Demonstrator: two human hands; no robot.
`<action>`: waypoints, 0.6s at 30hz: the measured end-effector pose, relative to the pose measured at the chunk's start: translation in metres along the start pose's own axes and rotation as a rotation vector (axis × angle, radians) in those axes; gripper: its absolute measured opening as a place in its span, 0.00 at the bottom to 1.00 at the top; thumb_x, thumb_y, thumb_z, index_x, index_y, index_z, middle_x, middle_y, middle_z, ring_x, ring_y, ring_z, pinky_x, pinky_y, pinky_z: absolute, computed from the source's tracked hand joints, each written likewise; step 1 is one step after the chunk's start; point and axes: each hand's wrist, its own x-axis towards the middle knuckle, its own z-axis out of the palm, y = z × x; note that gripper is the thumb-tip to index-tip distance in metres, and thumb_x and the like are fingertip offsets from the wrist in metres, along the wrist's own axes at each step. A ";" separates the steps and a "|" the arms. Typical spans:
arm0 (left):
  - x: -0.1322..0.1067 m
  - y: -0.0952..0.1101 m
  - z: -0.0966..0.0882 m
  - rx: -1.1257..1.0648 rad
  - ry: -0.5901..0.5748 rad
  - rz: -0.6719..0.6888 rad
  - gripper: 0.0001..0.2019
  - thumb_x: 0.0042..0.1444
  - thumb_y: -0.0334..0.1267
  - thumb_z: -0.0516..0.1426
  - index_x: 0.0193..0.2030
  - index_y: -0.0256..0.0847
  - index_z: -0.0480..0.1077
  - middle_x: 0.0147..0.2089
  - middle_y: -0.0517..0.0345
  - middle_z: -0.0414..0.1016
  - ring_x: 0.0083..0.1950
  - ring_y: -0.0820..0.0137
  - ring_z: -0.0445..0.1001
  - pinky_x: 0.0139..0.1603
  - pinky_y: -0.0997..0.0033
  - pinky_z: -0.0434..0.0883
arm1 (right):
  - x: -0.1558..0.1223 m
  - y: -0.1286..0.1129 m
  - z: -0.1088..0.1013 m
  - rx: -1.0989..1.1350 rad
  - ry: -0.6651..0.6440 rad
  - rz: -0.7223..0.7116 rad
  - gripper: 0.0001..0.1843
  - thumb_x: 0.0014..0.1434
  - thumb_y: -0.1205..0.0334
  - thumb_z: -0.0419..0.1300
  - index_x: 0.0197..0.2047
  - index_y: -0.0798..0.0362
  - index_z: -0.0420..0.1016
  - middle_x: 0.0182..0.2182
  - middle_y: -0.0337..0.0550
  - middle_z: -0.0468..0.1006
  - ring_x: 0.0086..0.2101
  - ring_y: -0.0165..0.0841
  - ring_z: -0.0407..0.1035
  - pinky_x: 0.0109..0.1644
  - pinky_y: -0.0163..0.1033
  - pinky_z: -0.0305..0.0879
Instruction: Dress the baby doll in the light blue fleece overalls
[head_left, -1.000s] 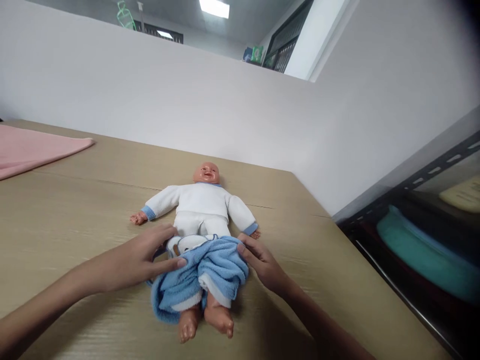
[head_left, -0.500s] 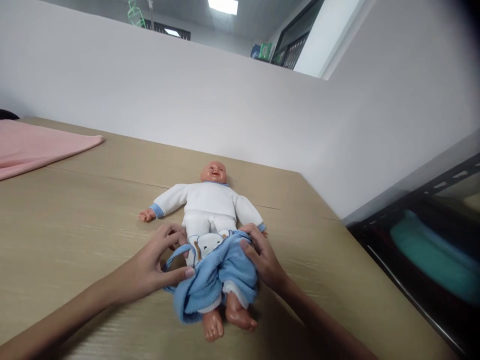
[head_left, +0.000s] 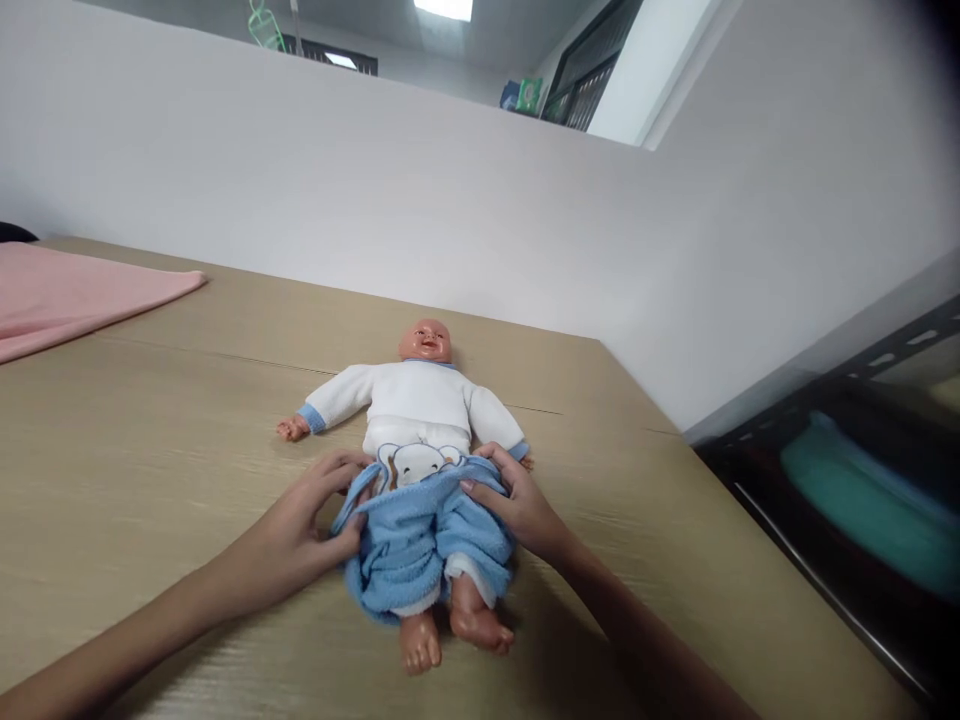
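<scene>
A baby doll (head_left: 426, 342) lies on its back on the table, feet toward me. It wears a white long-sleeved top (head_left: 420, 393) with blue cuffs. Blue overalls (head_left: 405, 535) cover its legs, and their bib with a white bear face (head_left: 420, 465) lies up over the lower belly. My left hand (head_left: 319, 515) pinches the overalls' edge at the left side, fingers inside the cloth. On the other side, my right hand (head_left: 514, 500) grips the waist edge between thumb and fingers. Both bare feet of the doll stick out below the cuffs.
A pink cloth (head_left: 90, 290) lies at the table's far left. A white wall (head_left: 450, 220) runs behind the wooden table (head_left: 187, 430). Right of the table stands a dark rack (head_left: 825, 450) holding a teal item (head_left: 862, 510).
The blue overalls have been drawn higher and spread more evenly across the doll's hips. My left hand has taken in the loose left edge, and the bear bib sits higher.
</scene>
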 end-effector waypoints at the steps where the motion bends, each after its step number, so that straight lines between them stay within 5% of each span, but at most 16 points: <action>1: 0.002 -0.004 0.001 0.008 0.031 -0.002 0.16 0.73 0.43 0.59 0.64 0.49 0.75 0.70 0.47 0.76 0.74 0.49 0.74 0.78 0.47 0.73 | 0.001 0.000 -0.001 -0.007 -0.008 0.006 0.21 0.64 0.43 0.73 0.49 0.48 0.76 0.38 0.37 0.77 0.40 0.40 0.72 0.47 0.41 0.71; 6: 0.016 -0.017 0.005 0.042 0.112 0.038 0.13 0.75 0.42 0.55 0.62 0.45 0.72 0.73 0.44 0.73 0.76 0.50 0.71 0.79 0.45 0.69 | 0.004 0.004 0.001 -0.107 0.100 -0.181 0.16 0.67 0.46 0.72 0.45 0.48 0.79 0.43 0.42 0.78 0.47 0.43 0.74 0.58 0.45 0.71; 9: 0.031 -0.020 0.004 0.038 0.092 -0.020 0.11 0.78 0.46 0.51 0.54 0.44 0.69 0.51 0.51 0.77 0.54 0.57 0.78 0.59 0.56 0.78 | 0.009 0.010 0.007 -0.077 0.165 -0.228 0.15 0.72 0.45 0.69 0.48 0.48 0.78 0.50 0.46 0.81 0.53 0.45 0.75 0.63 0.47 0.70; 11: 0.043 -0.024 0.003 0.045 0.099 -0.055 0.11 0.78 0.48 0.50 0.48 0.45 0.66 0.41 0.58 0.70 0.43 0.62 0.73 0.49 0.62 0.76 | 0.017 0.016 0.012 -0.063 0.179 -0.181 0.17 0.74 0.42 0.66 0.49 0.47 0.76 0.46 0.43 0.81 0.48 0.43 0.75 0.57 0.45 0.72; 18: 0.070 -0.046 0.005 -0.105 0.178 -0.103 0.18 0.80 0.56 0.52 0.56 0.44 0.69 0.52 0.56 0.76 0.54 0.62 0.74 0.60 0.62 0.72 | 0.051 0.025 0.019 -0.038 0.270 -0.184 0.21 0.72 0.36 0.65 0.46 0.46 0.71 0.39 0.40 0.78 0.42 0.43 0.74 0.50 0.45 0.73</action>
